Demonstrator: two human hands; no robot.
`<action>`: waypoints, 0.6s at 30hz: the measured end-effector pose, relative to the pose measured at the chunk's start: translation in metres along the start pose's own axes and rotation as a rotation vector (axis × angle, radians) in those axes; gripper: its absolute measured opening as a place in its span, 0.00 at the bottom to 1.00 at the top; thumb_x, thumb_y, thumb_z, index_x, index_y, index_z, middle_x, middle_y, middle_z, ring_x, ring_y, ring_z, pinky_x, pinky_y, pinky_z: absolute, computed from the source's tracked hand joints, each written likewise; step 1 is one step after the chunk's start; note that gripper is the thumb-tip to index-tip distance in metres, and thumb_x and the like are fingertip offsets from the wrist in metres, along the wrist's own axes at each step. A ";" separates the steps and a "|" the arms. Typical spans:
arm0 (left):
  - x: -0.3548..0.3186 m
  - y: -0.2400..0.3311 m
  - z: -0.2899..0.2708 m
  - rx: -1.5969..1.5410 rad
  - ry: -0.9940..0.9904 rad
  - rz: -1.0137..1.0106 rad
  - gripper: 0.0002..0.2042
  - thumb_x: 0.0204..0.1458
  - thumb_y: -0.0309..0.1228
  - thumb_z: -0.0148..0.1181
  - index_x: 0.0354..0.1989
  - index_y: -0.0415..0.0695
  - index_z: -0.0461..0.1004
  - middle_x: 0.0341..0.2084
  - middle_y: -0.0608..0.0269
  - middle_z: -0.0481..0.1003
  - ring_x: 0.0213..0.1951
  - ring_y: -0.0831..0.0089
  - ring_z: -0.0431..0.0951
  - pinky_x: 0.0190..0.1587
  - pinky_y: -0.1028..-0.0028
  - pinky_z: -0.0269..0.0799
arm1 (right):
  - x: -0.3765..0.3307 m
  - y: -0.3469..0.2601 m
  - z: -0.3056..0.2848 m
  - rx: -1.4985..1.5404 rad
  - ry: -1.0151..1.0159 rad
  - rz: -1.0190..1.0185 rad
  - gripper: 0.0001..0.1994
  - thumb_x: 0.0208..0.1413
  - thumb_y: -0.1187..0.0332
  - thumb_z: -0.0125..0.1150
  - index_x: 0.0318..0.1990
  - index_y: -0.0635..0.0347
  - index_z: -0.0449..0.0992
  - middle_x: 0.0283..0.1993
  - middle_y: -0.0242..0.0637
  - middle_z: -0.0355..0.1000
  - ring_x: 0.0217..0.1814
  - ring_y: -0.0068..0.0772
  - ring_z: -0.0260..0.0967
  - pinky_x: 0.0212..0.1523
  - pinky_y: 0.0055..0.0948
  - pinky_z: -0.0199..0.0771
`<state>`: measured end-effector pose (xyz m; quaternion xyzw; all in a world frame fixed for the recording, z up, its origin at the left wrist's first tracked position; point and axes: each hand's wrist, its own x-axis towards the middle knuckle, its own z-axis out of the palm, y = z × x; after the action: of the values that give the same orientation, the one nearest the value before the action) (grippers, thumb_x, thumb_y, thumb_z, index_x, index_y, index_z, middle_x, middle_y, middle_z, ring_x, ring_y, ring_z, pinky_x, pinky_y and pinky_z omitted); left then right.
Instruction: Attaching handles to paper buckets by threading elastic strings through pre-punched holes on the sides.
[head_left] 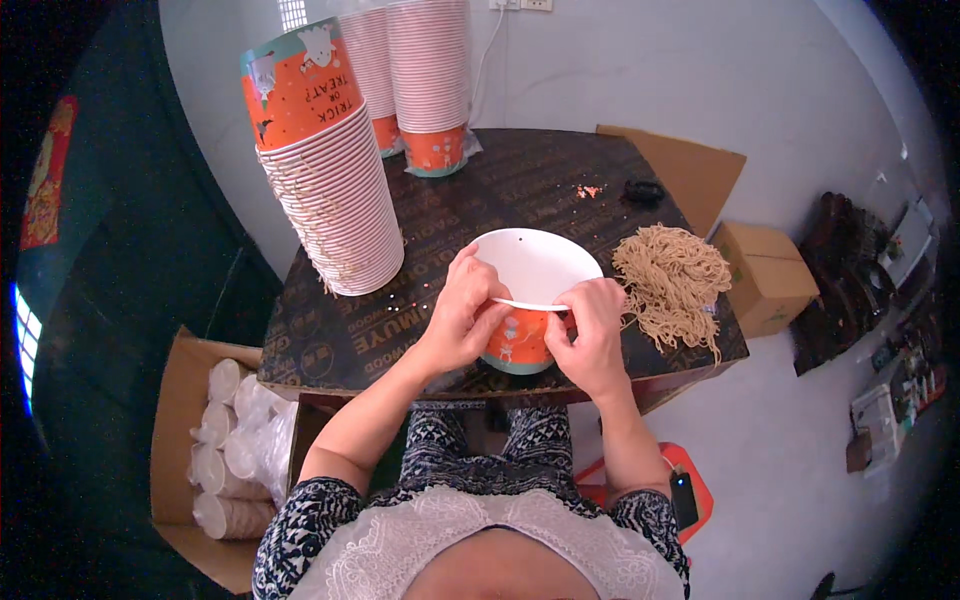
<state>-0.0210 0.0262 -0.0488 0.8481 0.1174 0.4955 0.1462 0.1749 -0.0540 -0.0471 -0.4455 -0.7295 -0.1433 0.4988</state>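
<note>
An orange paper bucket (515, 342) with a white inside and a teal base band stands at the table's near edge, its mouth tipped up toward me. My left hand (468, 312) pinches the near left of its rim, and my right hand (590, 330) grips the near right. A small dark hole shows in the far inner wall. Whether a cord is between my fingers is too small to tell. Just right of my right hand lies a loose heap of tan cords (672, 280). To the left rises a tall nested stack of upside-down buckets (335, 200), with cords hanging along its side.
Wrapped bucket stacks (430, 70) stand at the back of the dark printed table (520, 180). Small orange bits (590, 191) and a black object (643, 191) lie there too. An open carton (175, 440) holds bagged white stacks; another carton (765, 275) sits right. Behind my right arm is a red stool (700, 500).
</note>
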 end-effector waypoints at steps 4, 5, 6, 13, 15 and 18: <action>-0.005 0.009 -0.007 0.033 -0.066 -0.046 0.04 0.47 0.23 0.62 0.31 0.43 0.74 0.26 0.60 0.71 0.35 0.59 0.73 0.58 0.54 0.62 | -0.012 0.001 0.007 -0.028 0.006 -0.054 0.13 0.41 0.76 0.63 0.36 0.56 0.68 0.34 0.37 0.65 0.42 0.45 0.64 0.50 0.47 0.58; -0.004 0.012 -0.008 0.037 -0.128 -0.079 0.02 0.48 0.23 0.61 0.30 0.42 0.75 0.25 0.58 0.73 0.33 0.59 0.74 0.54 0.58 0.68 | -0.015 0.002 0.009 -0.028 0.008 -0.050 0.13 0.41 0.76 0.63 0.36 0.56 0.68 0.34 0.37 0.65 0.42 0.45 0.64 0.50 0.47 0.58; -0.003 0.015 -0.012 0.038 -0.126 -0.083 0.02 0.48 0.23 0.61 0.30 0.42 0.75 0.25 0.58 0.73 0.33 0.59 0.74 0.54 0.58 0.68 | -0.018 0.002 0.012 -0.023 -0.004 -0.076 0.13 0.41 0.76 0.63 0.36 0.56 0.68 0.34 0.37 0.65 0.42 0.44 0.64 0.51 0.48 0.58; 0.039 0.022 -0.024 -0.005 -0.593 -0.330 0.07 0.52 0.28 0.58 0.37 0.41 0.79 0.30 0.52 0.80 0.36 0.56 0.80 0.43 0.63 0.73 | -0.024 -0.002 0.015 -0.010 -0.003 -0.097 0.15 0.43 0.76 0.65 0.39 0.57 0.69 0.35 0.37 0.66 0.44 0.44 0.65 0.55 0.50 0.59; 0.053 0.012 -0.022 -0.200 -0.811 -0.338 0.09 0.52 0.27 0.60 0.40 0.40 0.80 0.31 0.53 0.81 0.36 0.59 0.81 0.43 0.66 0.73 | -0.025 -0.001 0.015 0.005 0.011 -0.091 0.16 0.43 0.77 0.66 0.40 0.57 0.69 0.35 0.38 0.66 0.44 0.44 0.65 0.55 0.50 0.59; 0.065 -0.001 -0.019 -0.294 -0.988 -0.331 0.09 0.55 0.26 0.59 0.42 0.38 0.79 0.31 0.60 0.81 0.34 0.76 0.78 0.39 0.72 0.73 | -0.028 0.001 0.017 0.050 0.015 -0.090 0.17 0.44 0.77 0.65 0.42 0.59 0.67 0.38 0.39 0.66 0.44 0.44 0.65 0.55 0.50 0.59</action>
<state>-0.0064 0.0516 0.0120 0.9209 0.0962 0.0192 0.3772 0.1687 -0.0564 -0.0789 -0.3988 -0.7483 -0.1508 0.5083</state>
